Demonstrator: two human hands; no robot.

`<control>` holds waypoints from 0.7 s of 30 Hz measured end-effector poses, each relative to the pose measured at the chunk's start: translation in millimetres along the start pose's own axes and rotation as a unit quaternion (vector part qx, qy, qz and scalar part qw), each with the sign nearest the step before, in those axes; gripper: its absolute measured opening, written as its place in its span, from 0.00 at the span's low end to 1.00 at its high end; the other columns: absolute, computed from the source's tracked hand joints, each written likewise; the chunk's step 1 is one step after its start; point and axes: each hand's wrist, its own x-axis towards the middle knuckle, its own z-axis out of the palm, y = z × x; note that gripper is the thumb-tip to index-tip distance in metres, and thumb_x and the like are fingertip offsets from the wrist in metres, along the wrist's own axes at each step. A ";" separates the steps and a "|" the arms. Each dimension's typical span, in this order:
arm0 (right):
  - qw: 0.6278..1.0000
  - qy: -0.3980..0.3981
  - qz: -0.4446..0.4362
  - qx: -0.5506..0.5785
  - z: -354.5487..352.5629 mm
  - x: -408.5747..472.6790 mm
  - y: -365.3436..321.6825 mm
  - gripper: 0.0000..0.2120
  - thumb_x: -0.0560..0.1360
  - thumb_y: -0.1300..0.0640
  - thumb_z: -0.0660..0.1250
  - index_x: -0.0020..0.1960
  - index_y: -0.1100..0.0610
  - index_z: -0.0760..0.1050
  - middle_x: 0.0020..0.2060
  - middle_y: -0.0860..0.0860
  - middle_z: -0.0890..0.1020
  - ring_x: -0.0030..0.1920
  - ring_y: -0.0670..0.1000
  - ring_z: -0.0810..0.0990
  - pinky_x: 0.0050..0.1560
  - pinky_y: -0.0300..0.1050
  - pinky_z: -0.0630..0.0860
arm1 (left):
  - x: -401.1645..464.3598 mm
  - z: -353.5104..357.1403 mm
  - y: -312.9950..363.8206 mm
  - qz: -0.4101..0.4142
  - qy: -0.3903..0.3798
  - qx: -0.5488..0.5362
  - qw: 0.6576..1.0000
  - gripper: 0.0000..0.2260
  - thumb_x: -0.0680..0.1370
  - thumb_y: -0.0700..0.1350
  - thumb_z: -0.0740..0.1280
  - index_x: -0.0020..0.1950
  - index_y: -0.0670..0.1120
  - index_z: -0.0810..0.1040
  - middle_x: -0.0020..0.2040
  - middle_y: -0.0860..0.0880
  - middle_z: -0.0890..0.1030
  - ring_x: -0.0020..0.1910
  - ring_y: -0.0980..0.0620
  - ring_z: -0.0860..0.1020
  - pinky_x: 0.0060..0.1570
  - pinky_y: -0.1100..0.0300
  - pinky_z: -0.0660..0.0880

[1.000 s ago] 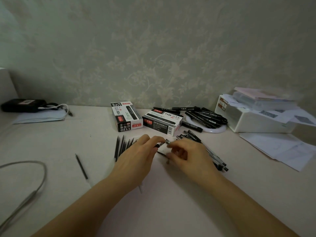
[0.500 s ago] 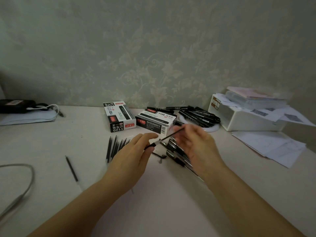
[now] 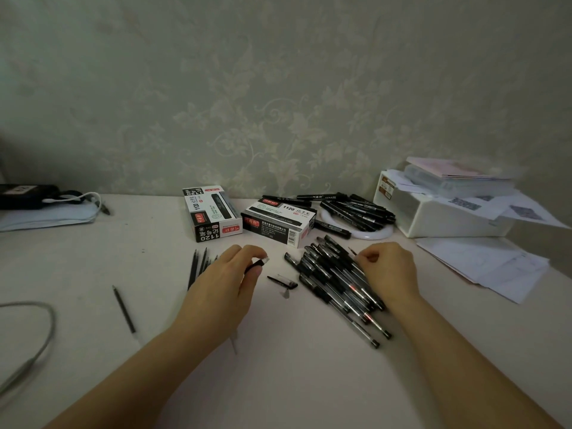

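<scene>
Pen barrel [image 3: 257,264] pinched in left hand [image 3: 223,289]; right hand [image 3: 388,270] pulled away, now pinching refill [image 3: 353,251] over pen pile [image 3: 337,280].

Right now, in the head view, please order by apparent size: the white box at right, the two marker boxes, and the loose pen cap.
1. white box
2. left marker box and right marker box: they look about alike, so I do not rank them
3. pen cap, by far the smallest
</scene>
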 end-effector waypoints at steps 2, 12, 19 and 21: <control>1.000 0.002 0.002 -0.004 -0.4 -0.4 0.4 0.05 0.75 0.57 0.72 0.44 0.58 0.85 0.38 0.51 0.86 0.32 0.45 0.76 0.32 0.34 0.68 | 1.3 -0.8 -2.4 -0.017 0.007 0.011 1.000 0.10 0.81 0.48 0.59 0.61 0.53 0.74 0.52 0.55 0.76 0.47 0.55 0.76 0.48 0.53 0.77; 0.998 -0.020 0.005 -0.062 -6.9 -4.2 0.4 0.09 0.77 0.58 0.69 0.40 0.59 0.83 0.34 0.51 0.83 0.29 0.43 0.73 0.28 0.32 0.62 | 1.0 -3.4 -10.5 -0.079 0.007 0.036 0.996 0.09 0.80 0.49 0.61 0.59 0.52 0.75 0.52 0.53 0.78 0.45 0.56 0.75 0.46 0.60 0.74; 0.995 -0.013 -0.030 -0.099 -12.9 -12.0 -11.7 0.12 0.79 0.57 0.66 0.39 0.60 0.81 0.33 0.54 0.81 0.33 0.52 0.79 0.34 0.46 0.77 | 1.8 -16.7 -8.2 -0.171 -0.004 0.114 0.979 0.11 0.76 0.57 0.64 0.43 0.51 0.71 0.36 0.54 0.74 0.34 0.56 0.73 0.31 0.61 0.67; 0.993 0.029 -0.069 -0.094 -14.8 -17.0 -23.6 0.10 0.79 0.56 0.66 0.41 0.57 0.81 0.36 0.51 0.79 0.32 0.48 0.77 0.30 0.44 0.74 | -0.5 -14.6 -4.0 -0.172 -0.048 0.138 0.974 0.13 0.74 0.60 0.65 0.42 0.51 0.69 0.35 0.55 0.72 0.34 0.56 0.72 0.31 0.61 0.67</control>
